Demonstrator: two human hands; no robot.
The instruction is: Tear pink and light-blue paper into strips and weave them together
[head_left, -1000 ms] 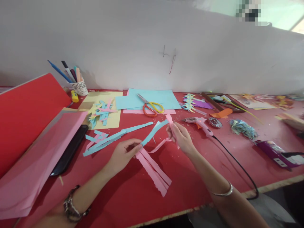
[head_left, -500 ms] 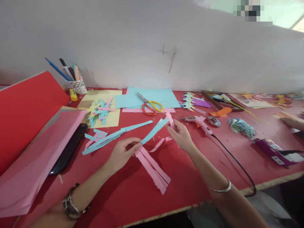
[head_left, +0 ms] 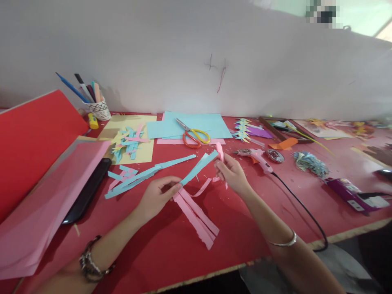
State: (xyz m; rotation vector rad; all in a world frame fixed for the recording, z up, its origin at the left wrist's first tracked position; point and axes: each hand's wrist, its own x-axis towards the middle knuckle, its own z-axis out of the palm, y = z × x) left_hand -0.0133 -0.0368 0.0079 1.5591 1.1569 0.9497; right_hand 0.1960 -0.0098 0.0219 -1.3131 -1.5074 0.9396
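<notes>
My left hand (head_left: pixel 163 192) is closed, pinching one end of a light blue paper strip (head_left: pixel 198 168) between thumb and fingers. Pink paper strips (head_left: pixel 196 218) fan out beneath that hand toward the table's front edge. At the blue strip's far end, my right hand (head_left: pixel 232 171) is closed on a pink paper strip (head_left: pixel 219 149) that stands up against the blue one. A thin pink curl (head_left: pixel 202 188) lies between the hands. More blue strips (head_left: pixel 150 175) lie left of centre, beside a small woven blue and pink piece (head_left: pixel 124 174).
Scissors (head_left: pixel 192 136) rest on blue sheets (head_left: pixel 199 119) near the wall. A pink glue gun (head_left: pixel 257 157) with a black cord lies right of my hands, near a purple power strip (head_left: pixel 352 194). At left are a pen cup (head_left: pixel 99 109) and pink sheets (head_left: pixel 61 196). Another person's hand (head_left: pixel 379 153) shows far right.
The right fingers have shifted slightly on the pink strip, while the left hand keeps its pinch. The other person's hand at far right has moved.
</notes>
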